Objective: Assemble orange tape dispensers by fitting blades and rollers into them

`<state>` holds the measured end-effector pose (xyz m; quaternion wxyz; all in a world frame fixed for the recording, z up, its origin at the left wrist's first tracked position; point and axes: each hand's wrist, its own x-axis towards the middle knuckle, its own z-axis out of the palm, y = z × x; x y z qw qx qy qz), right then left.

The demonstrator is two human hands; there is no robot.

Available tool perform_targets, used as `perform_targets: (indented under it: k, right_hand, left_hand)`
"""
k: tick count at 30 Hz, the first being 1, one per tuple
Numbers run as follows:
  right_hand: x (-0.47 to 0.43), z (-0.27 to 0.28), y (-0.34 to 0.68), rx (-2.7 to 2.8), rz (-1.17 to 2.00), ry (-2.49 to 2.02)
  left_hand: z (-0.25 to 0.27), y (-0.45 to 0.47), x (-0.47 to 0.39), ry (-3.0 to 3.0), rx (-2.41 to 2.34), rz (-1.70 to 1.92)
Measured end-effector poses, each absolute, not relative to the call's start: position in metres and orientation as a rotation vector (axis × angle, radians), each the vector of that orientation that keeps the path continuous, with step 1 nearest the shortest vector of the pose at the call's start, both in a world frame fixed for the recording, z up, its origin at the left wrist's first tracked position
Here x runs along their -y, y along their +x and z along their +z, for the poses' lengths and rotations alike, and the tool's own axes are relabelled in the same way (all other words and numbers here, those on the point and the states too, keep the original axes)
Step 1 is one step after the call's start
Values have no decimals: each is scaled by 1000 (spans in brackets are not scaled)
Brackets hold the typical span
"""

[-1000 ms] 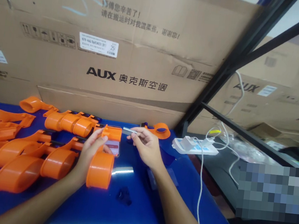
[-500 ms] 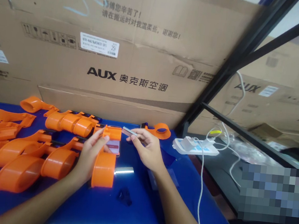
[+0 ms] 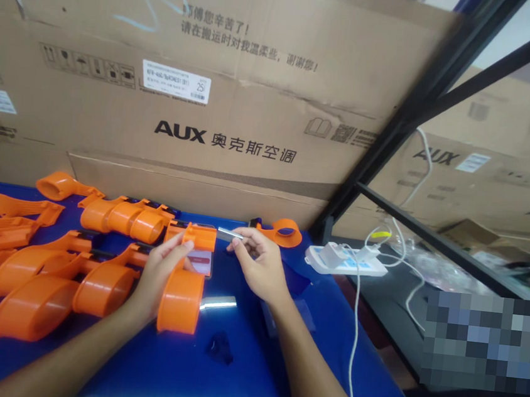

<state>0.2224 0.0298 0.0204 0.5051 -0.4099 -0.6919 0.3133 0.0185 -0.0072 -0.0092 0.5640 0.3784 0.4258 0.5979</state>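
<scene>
My left hand (image 3: 163,270) is closed around an orange plastic tape dispenser (image 3: 181,300), its wide round ring hanging below the fingers and its narrow end pointing up. In my right hand (image 3: 261,261), a short flat metal strip (image 3: 229,234) is pinched between thumb and fingers. The strip's free end lies close to the dispenser's top end; whether they touch I cannot tell. Behind the dispenser, partly covered, lies a phone (image 3: 202,261) with a lit screen. A shiny metal strip (image 3: 218,303) rests on the blue tabletop right of the ring, near a small dark piece (image 3: 219,347).
Several orange dispensers (image 3: 31,306) crowd the table's left side, more (image 3: 121,218) stand in a row behind, and one (image 3: 285,232) lies at the back right. A white power strip (image 3: 346,261) with cables sits at the right edge beside a black frame (image 3: 395,130). Large cartons (image 3: 237,101) wall the back.
The dispenser's ring has shifted slightly left in my left hand. My right hand and its metal strip have barely moved, the strip turning a little.
</scene>
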Motion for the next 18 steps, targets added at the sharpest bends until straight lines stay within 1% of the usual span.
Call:
perform_targets:
  k: [8, 18]
  right_hand:
    - [-31, 16, 219, 1606, 836, -967]
    - [-29, 23, 230, 1837, 636, -987]
  left_hand:
    - [-9, 23, 9, 905, -988, 1425]
    - [-11, 21, 9, 975, -1024, 1396]
